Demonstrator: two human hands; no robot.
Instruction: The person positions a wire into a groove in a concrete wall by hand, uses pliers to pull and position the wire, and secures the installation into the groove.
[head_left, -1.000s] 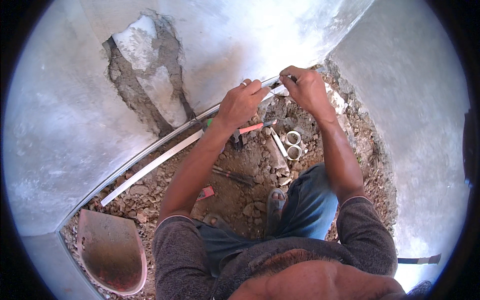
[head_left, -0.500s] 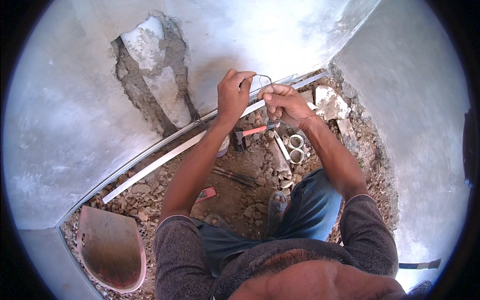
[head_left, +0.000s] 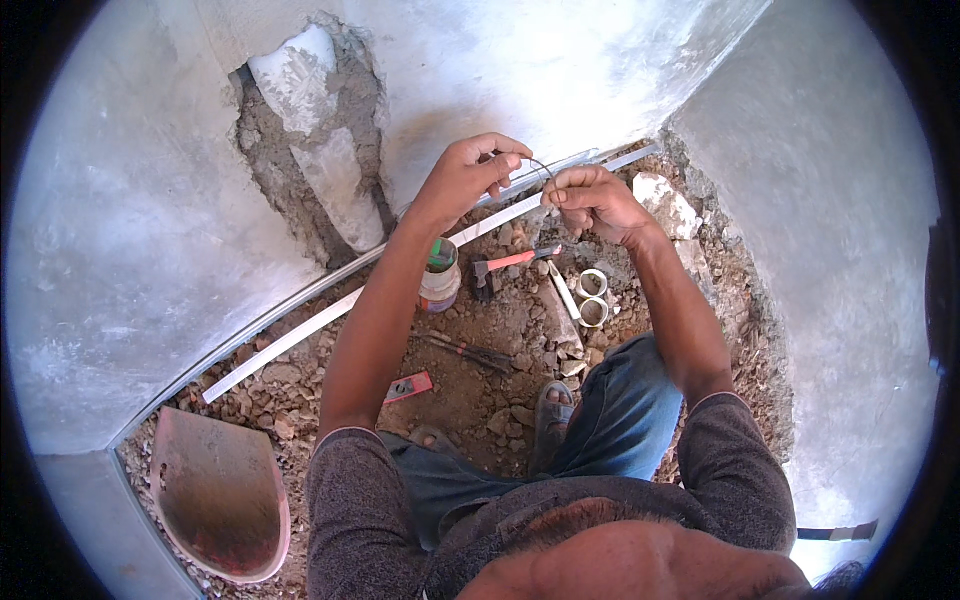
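A thin dark bent wire (head_left: 540, 165) spans my two hands in front of the wall. My left hand (head_left: 466, 175) pinches one end of it between thumb and finger. My right hand (head_left: 592, 205), a little to the right and lower, is closed on the other part. Just behind and below them, a long white strip (head_left: 277, 347) lies over the rubble, beside a metal channel (head_left: 240, 319) along the wall's foot. Under my hands are a hammer with a red handle (head_left: 510, 258) and a tub with something green in it (head_left: 438, 282).
Plastered walls (head_left: 840, 250) enclose the rubble floor, with a broken-out patch (head_left: 320, 170) in the facing one. Two white pipe rings (head_left: 592, 310) and a short white pipe (head_left: 562, 290) lie right of a red block-shaped tool (head_left: 407, 388). An upturned curved pan (head_left: 220, 495) lies lower left.
My hands have left the strip along the wall foot and come together with the wire bent between them. My left hand has since tilted rightward, and my right hand has shifted slightly right.
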